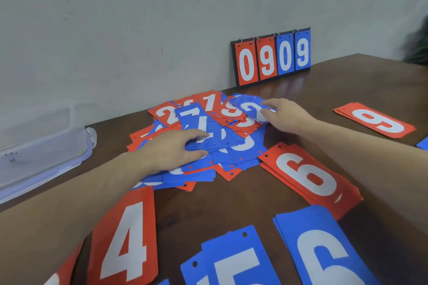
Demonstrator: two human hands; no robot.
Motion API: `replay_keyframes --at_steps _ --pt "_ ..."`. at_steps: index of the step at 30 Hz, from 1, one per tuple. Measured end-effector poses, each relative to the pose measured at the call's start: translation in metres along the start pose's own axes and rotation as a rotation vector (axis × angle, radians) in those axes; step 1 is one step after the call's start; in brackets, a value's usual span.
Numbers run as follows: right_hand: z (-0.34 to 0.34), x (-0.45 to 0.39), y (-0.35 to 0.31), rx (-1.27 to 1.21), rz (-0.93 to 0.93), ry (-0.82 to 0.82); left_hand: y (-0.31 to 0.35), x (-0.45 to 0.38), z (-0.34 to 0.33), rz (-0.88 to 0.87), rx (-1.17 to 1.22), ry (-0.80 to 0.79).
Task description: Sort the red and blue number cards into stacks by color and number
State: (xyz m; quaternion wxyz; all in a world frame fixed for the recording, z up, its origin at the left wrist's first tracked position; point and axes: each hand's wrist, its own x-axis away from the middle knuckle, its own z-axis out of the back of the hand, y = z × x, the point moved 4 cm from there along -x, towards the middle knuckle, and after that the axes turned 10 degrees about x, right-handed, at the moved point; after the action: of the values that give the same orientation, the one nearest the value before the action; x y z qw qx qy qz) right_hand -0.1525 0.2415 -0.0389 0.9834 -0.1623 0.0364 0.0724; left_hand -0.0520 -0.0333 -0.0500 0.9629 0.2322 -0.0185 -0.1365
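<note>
One clear plastic lid (44,152) lies at the table's left edge. Next, a red 4 stack (126,240) lies near. The left hand (171,150) pinches a blue 7 card (203,132) on the mixed pile (240,146). The right hand (287,114) pinches a blue card (249,105) at the pile's far side. A red 6 stack (308,176), a blue 6 stack (324,252) and a red 9 stack (375,120) lie on the right.
</note>
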Motion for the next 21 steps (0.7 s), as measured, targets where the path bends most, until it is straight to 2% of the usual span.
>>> replay_keyframes --at_steps 5,12,21 --pt "-0.013 -0.004 -0.005 0.246 -0.042 -0.133 0.009 0.004 0.005 -0.111 -0.175 -0.011" --pt "-0.008 0.012 -0.012 0.275 -0.014 -0.126 0.02 0.013 0.009 -0.211 -0.341 -0.047" --pt "-0.004 0.023 -0.017 0.266 -0.013 -0.08 0.009 0.023 0.018 -0.165 -0.326 0.174"
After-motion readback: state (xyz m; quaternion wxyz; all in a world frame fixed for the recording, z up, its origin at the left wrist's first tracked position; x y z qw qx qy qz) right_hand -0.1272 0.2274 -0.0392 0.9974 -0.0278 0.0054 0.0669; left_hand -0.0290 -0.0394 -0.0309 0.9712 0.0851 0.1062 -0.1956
